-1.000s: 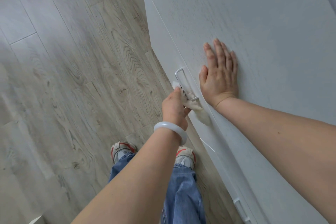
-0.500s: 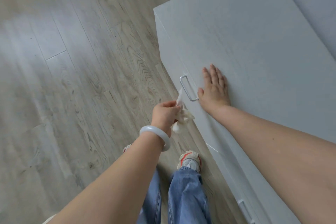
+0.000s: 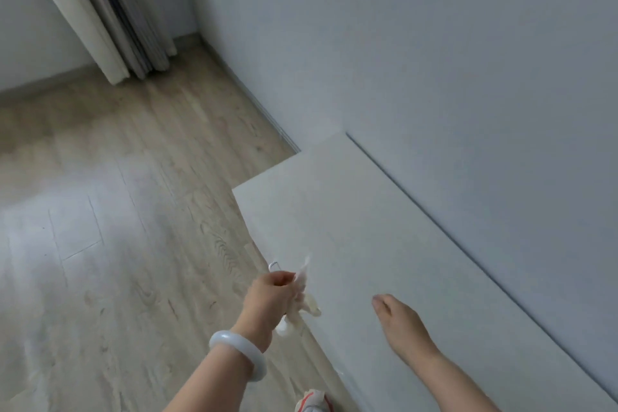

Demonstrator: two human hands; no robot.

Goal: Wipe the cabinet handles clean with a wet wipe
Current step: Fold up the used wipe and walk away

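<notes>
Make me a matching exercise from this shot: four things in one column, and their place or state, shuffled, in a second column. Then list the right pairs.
Things
1. wet wipe
2. right hand
3. bangle
4. curtain

Places or states
A. hangs in the far corner
B. on the left wrist
C. over the cabinet top
D. crumpled in the left hand

Pairs: 1-D, 2-C, 3-B, 4-A
</notes>
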